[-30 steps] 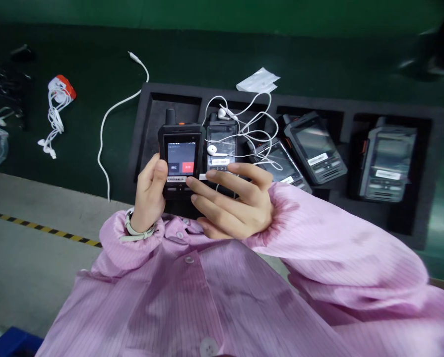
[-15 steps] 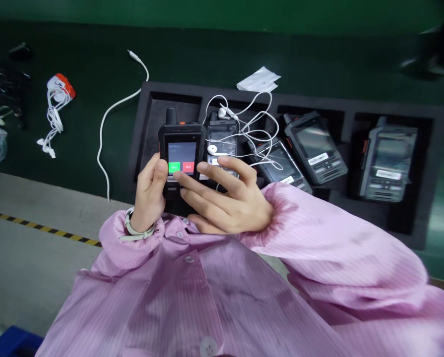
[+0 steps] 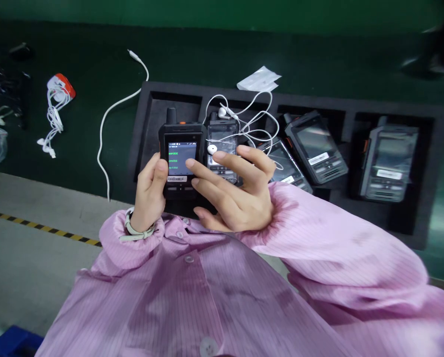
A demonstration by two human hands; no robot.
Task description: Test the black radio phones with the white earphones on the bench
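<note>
My left hand [image 3: 151, 191] grips a black handheld radio [image 3: 180, 136] with a stubby antenna and an orange button on top. Its lit screen shows a status bar and lines of green text. Fingers apart, my right hand [image 3: 240, 193] holds nothing; the index fingertip is at the right part of the screen, and I cannot tell whether it touches. Just behind the right fingers lies a second radio [image 3: 222, 131], its screen dark. White wired earphones [image 3: 257, 131] are looped over it, with one earbud on its screen.
A black foam tray [image 3: 393, 106] holds several more radios, including a tilted one [image 3: 316, 146] and one at the right [image 3: 389, 161]. Left of the tray are a white cable [image 3: 102, 129] and bundled earphones with an orange piece [image 3: 60, 94]. A clear plastic bag [image 3: 259, 79] lies behind.
The radio's screen went from green and red buttons to green text lines. My right hand shifted slightly up and right, its index finger leaving the green button area. The left hand stayed still.
</note>
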